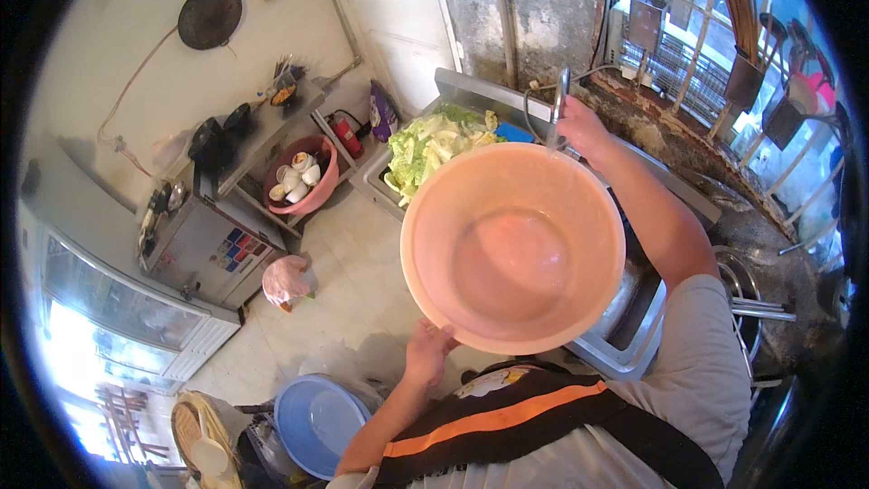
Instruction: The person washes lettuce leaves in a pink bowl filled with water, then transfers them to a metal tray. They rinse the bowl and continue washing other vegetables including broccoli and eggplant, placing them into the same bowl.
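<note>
My left hand [429, 353] grips the near-left rim of a large pink plastic basin [512, 265], tilted so that its inside faces me. A little clear water seems to lie on its bottom. At the far side, my right hand [585, 130] is closed around a metal sink faucet [562, 92], whose lower end is just above the basin's rim. What looks like water comes down from it. Beyond the basin, a heap of torn leafy cabbage [434, 146] fills part of the stainless steel sink [372, 176]. Much of the sink is hidden under the basin.
A blue plastic tub [319, 424] stands on the floor at lower left. Bowls [297, 176] sit in a red basin [319, 197] on a shelf, near a fire extinguisher [346, 136]. Chopsticks [736, 10] and utensils hang at the barred window. A plastic bag [285, 278] lies on the floor.
</note>
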Motion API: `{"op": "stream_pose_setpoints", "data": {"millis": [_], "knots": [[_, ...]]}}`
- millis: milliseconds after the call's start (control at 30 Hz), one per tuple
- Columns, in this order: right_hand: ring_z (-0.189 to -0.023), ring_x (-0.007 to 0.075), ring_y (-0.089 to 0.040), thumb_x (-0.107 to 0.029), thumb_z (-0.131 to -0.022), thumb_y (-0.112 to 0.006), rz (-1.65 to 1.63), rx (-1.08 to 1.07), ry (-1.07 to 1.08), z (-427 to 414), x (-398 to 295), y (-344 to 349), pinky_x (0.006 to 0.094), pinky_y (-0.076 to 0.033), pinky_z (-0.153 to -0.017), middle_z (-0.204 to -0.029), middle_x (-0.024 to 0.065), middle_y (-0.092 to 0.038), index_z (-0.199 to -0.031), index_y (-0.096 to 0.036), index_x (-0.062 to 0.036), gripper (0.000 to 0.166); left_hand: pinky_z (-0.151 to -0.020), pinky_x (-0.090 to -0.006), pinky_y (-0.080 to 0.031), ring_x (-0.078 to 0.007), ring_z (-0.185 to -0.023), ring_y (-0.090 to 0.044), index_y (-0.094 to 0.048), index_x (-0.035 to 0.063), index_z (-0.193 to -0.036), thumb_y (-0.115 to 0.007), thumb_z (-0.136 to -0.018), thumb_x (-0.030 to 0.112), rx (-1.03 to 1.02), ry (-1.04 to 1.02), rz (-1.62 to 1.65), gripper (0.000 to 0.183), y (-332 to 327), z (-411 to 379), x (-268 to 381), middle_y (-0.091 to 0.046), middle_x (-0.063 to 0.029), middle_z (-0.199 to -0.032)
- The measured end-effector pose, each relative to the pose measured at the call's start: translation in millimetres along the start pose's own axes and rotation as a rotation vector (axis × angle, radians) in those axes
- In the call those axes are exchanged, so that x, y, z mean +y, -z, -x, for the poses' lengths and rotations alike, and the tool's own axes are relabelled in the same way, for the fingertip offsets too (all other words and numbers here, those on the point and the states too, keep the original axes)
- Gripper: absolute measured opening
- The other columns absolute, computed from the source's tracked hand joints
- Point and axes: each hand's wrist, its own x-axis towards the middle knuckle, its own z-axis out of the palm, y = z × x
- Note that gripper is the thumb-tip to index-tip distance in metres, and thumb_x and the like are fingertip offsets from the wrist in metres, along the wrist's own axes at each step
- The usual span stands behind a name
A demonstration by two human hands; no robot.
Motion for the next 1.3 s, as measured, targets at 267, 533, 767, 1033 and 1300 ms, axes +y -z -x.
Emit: {"op": "stream_pose_setpoints", "data": {"millis": [267, 533, 767, 1033, 1300], "knots": [[-0.080, 0.0072, -0.047, -0.014, -0.080, -0.054, 0.138, -0.210, -0.219, -1, -29, -7, 0.0265, -0.038, -0.074, -0.092, -0.0031, -0.054, -0.101, -0.054, -0.0081, 0.022, -0.083, -0.0407, -0.049, -0.0256, -0.088, -0.059, -0.036, -0.0006, -0.111, -0.054, -0.087, 0.012, -0.007, -0.048, -0.049, 0.032, 9, -20, 6, -0.056, -0.0159, -0.101], [-0.090, 0.0158, -0.054, -0.021, -0.083, -0.058, 0.307, -0.192, -0.333, 45, -18, 23, 0.0282, -0.046, -0.074, -0.101, 0.0091, -0.058, -0.121, -0.046, 0.0052, 0.048, -0.070, -0.0352, -0.049, -0.0238, -0.073, -0.060, -0.042, 0.0036, -0.109, -0.048, -0.091, 0.025, 0.061, 0.142, 0.001, 0.028, 71, -1, 1, -0.058, -0.0135, -0.086], [-0.073, 0.0125, -0.055, -0.023, -0.077, -0.059, 0.402, -0.212, -0.350, 67, -14, 0, 0.0262, -0.046, -0.061, -0.083, 0.0064, -0.059, -0.109, -0.056, 0.0014, 0.040, -0.071, -0.0334, -0.048, -0.0210, -0.074, -0.059, -0.048, 0.0041, -0.104, -0.055, -0.089, 0.022, 0.096, 0.273, -0.172, 0.025, 168, 51, -44, -0.058, -0.0114, -0.088], [-0.069, 0.0121, -0.056, -0.025, -0.084, -0.059, 0.427, -0.641, -0.178, 66, 37, -55, 0.0271, -0.046, -0.058, -0.082, 0.0009, -0.060, -0.100, -0.059, -0.0051, 0.026, -0.068, -0.0242, -0.046, -0.0114, -0.075, -0.058, -0.051, -0.0011, -0.102, -0.059, -0.086, 0.015, 0.093, 0.068, -0.432, 0.024, 207, 75, -48, -0.062, -0.0065, -0.083], [-0.094, 0.0252, -0.058, -0.023, -0.074, -0.067, -0.083, -0.406, -0.098, 43, 16, -151, 0.0332, -0.047, -0.079, -0.101, 0.0171, -0.059, -0.119, -0.051, -0.0042, 0.051, -0.068, -0.0230, -0.046, -0.0106, -0.074, -0.057, -0.053, -0.0006, -0.099, -0.060, -0.085, 0.011, 0.277, -0.021, -0.391, 0.020, 260, 92, -42, -0.061, -0.0055, -0.081]]}}
